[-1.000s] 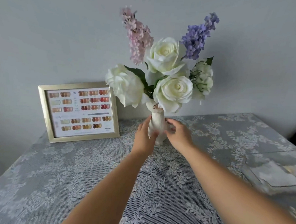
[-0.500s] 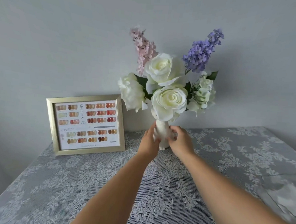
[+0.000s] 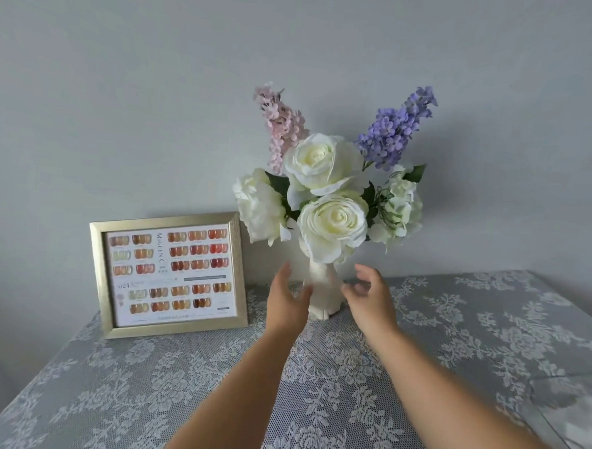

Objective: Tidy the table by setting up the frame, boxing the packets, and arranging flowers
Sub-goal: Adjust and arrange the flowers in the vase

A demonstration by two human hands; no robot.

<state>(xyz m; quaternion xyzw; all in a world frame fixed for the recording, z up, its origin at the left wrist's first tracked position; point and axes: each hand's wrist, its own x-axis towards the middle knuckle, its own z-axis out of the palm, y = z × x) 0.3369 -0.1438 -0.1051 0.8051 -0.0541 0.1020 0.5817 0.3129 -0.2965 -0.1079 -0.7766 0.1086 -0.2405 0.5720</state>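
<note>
Standing upright near the wall at the back of the lace-covered bench, the cream vase is carrying white roses, a pink spray and a purple spray. The left hand is hovering just beside its left flank, fingers spread and gripping nothing; the right hand is hanging loosely curled and empty just off its right side. The gold frame is leaning against the wall, left of the vase.
</note>
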